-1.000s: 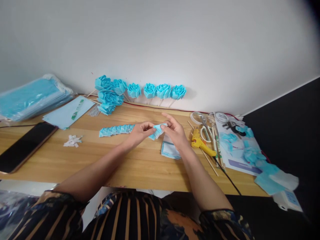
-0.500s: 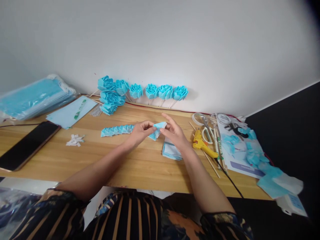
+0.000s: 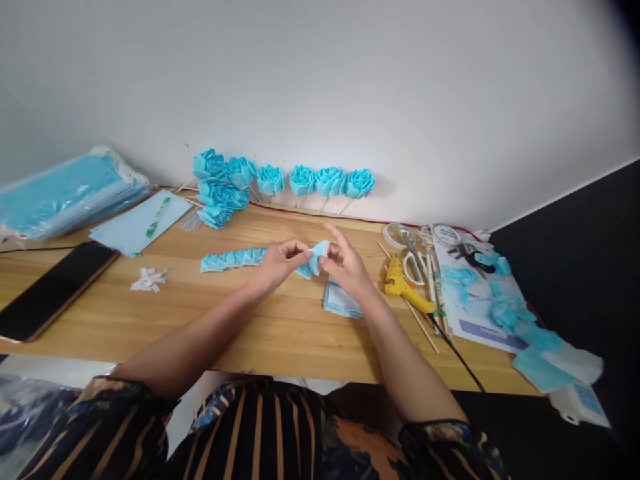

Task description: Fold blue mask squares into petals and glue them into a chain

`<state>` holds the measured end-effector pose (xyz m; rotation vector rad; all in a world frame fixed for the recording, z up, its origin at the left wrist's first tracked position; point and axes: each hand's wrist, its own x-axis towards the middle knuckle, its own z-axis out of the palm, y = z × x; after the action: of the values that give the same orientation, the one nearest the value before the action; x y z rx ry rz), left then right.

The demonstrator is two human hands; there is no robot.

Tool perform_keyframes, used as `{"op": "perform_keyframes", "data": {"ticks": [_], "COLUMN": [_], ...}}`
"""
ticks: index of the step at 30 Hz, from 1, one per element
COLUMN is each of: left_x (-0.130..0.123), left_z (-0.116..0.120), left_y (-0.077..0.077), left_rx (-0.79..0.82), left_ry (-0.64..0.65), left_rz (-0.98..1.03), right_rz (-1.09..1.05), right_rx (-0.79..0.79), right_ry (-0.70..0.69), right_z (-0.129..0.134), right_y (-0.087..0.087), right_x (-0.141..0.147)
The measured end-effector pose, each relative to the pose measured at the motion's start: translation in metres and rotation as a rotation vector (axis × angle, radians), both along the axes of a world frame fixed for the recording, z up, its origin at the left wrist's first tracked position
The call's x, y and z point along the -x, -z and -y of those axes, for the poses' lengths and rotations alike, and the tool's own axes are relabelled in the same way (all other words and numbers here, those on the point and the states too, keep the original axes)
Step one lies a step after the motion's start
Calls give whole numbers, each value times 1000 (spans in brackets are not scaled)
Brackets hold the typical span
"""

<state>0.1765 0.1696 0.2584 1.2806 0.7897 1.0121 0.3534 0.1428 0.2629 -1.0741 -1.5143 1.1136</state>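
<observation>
Between my two hands is a small piece of light blue fabric (image 3: 316, 257), partly folded, with a white edge at its upper right. My left hand (image 3: 281, 261) pinches its left side between thumb and fingers. On the other side, the thumb and fingers of my right hand (image 3: 345, 261) grip it, one finger raised. A row of folded blue pieces (image 3: 233, 259) lies on the table just left of my left hand. Below my right hand rests a stack of blue fabric squares (image 3: 341, 301), partly covered by that hand.
Blue fabric roses (image 3: 303, 181) on sticks lean along the wall. On the right lie a yellow glue gun (image 3: 407, 288) with its cord, scissors (image 3: 414, 257) and loose petals (image 3: 507, 312). Leftward are a phone (image 3: 53, 290), white scraps (image 3: 149, 280) and a bag of blue masks (image 3: 75, 190).
The fabric's upper right corner, a flat point before, is now bent over and crumpled between my fingers. Both hands stay in nearly the same place.
</observation>
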Motion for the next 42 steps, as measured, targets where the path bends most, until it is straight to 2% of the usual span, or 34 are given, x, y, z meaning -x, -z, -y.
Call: {"op": "perform_keyframes", "data": {"ticks": [5,11,17,21,25,36,42], "left_x": [1,-1,-2,-1,-1,-1,-1], "left_z": [0,2,1,0,0,1,1], "left_y": [0,0,1,3,4,-1,1], "left_rx": [17,-1,26,42,48,29,13], "left_ry": [-32,26,-7,-72,-82,-117,-119], "left_rz": [14,-14,-11,26,78,122,105], "right_rz": [-71,-149,-242,-268,-264,-222,-203], "right_rx": [-32,48,57,96,106,135,75], "right_ry": [67,33,145,77,18,120,45], "right_z": [-3,0,-1,-1,0,2,1], "right_y": [-3,-3,-6,-8,-8,-9,-6], "right_x": [-2,6,2,0,3,4,6]}}
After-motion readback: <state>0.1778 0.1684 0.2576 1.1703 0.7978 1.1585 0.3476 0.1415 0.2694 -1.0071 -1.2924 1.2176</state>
